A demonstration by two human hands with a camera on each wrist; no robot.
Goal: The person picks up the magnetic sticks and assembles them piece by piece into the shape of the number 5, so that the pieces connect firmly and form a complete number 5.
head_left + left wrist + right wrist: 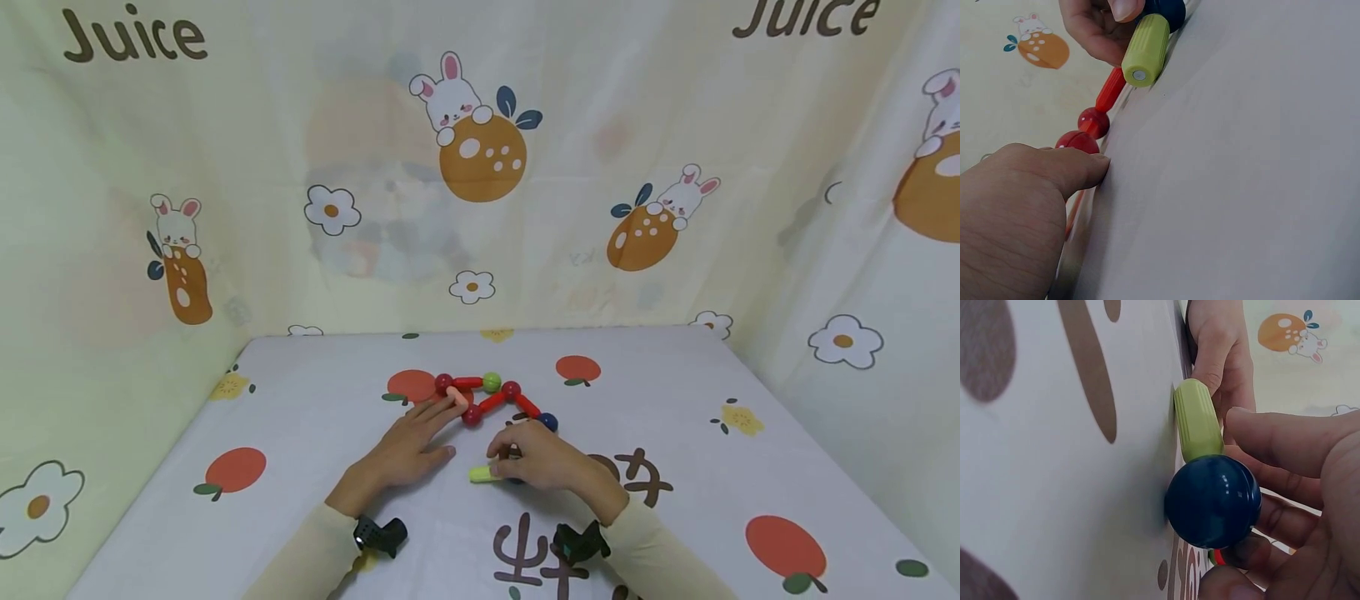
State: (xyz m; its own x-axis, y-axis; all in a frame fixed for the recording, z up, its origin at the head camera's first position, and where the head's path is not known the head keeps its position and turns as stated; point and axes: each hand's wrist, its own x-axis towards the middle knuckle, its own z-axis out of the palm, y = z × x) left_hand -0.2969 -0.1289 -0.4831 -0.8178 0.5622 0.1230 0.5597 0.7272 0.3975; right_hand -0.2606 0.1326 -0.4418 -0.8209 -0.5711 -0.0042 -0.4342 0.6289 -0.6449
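Note:
Magnetic rods and balls lie joined in a bent chain on the cloth. My left hand (408,450) rests palm down, its fairly straight fingers touching a pink rod (457,397) between two red balls, one nearer me (472,415) and one farther away (443,383). My right hand (542,457) curls its fingers round a dark blue ball (1213,501) with a yellow-green rod (1197,419) joined to it. The rod's free end (1140,76) points toward my left hand. Red rods (492,402) link on to another red ball (511,391) and a second blue ball (549,422).
At the chain's far side a red rod (468,382) ends at a green ball (491,382). The white tablecloth (315,392) has printed fruit and lettering. A curtain (375,292) with rabbit prints hangs behind and along both sides.

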